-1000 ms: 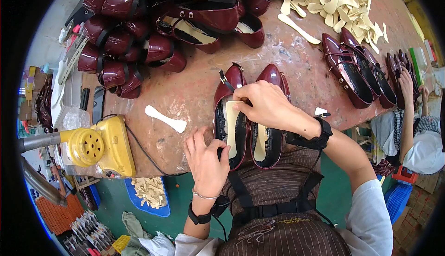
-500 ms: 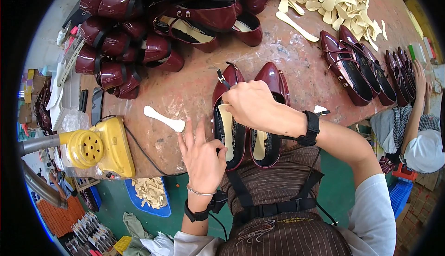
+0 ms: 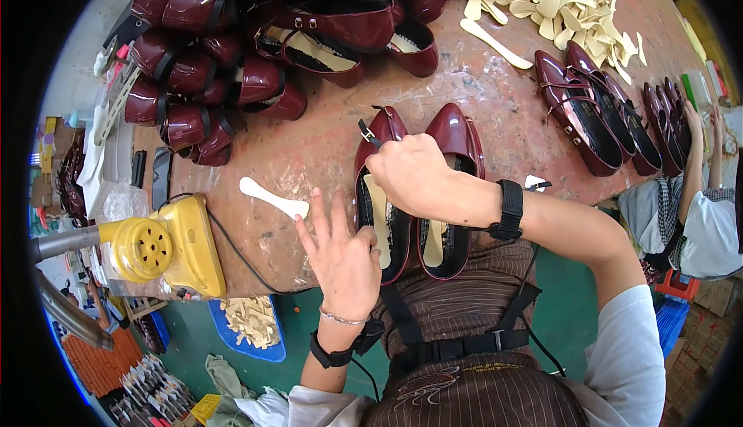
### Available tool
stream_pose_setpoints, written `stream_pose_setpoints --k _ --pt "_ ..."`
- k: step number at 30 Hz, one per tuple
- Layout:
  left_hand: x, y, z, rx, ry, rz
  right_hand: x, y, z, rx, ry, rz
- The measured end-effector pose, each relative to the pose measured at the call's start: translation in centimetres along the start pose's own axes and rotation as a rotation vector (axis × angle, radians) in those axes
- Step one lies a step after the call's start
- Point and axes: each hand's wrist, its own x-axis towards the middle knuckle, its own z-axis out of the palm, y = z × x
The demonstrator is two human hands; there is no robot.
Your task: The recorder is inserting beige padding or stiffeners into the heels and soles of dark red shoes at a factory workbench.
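Observation:
A pair of shiny burgundy shoes stands at the table's near edge, toes away from me. Over the opening of the left shoe is my right hand, closed with its fingertips hidden. A black buckled strap sticks out beside its knuckles. Inside that shoe a cream insole runs up under the hand. My left hand pinches thumb and forefinger at the left shoe's outer rim, other fingers stretched over the table. The right shoe holds another cream insole, partly covered by my right wrist.
A single white insole lies left of my left hand. Burgundy shoes are heaped at the back left, with a pile of cream insoles back right. A yellow machine stands left. Finished-looking shoes and another person's hand are right.
My right hand has shifted slightly left and down over the left shoe, and its wrist has moved left. The left hand has barely moved. At the far right, the other person's arms have shifted.

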Motion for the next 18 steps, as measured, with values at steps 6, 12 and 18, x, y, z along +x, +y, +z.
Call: stream_pose_setpoints --k 6,12,18 --pt "0.0 0.1 -0.3 -0.038 -0.030 0.013 0.1 -0.3 0.1 -0.052 -0.023 -0.011" --pt "0.2 -0.1 -0.3 -0.015 -0.069 0.029 0.4 -1.3 -0.9 -0.114 -0.157 -0.029" --pt "0.1 -0.3 1.1 0.114 -0.023 0.042 0.4 -1.9 0.4 -0.139 -0.022 -0.087"
